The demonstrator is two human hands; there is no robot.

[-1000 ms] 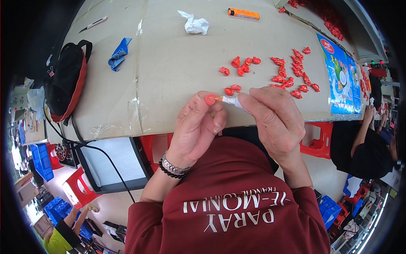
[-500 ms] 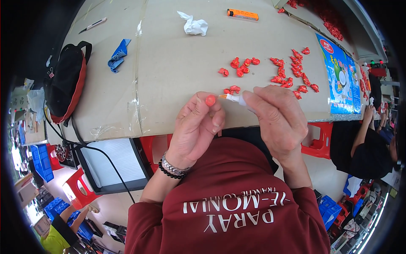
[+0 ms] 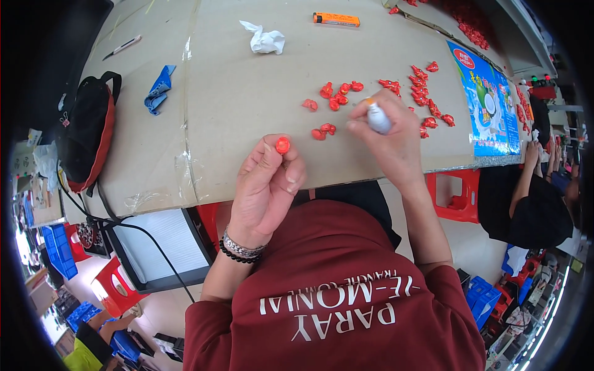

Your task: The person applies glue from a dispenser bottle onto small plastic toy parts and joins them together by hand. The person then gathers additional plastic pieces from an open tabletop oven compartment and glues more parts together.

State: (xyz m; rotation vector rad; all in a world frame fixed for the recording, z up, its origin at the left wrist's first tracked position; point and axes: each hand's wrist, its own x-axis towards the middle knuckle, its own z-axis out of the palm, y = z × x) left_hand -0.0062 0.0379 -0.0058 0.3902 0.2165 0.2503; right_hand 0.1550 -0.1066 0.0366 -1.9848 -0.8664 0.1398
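Pouch point(image 3: 90, 130), black with red, is seen well to the left of the left hand point(image 3: 270, 179). Blue scrap point(image 3: 159, 91) is placed nearer, beyond that hand on its left. A small red piece point(image 3: 283, 145) is pinched between the left hand's thumb and fingers, over the table point(image 3: 229, 130). Loose red pieces point(image 3: 335, 104) are clustered beyond and between the hands. By the right hand point(image 3: 396, 142) a white marker point(image 3: 379, 120) is gripped, apart from the pinched piece. A blue sheet point(image 3: 486, 102) is laid farther right.
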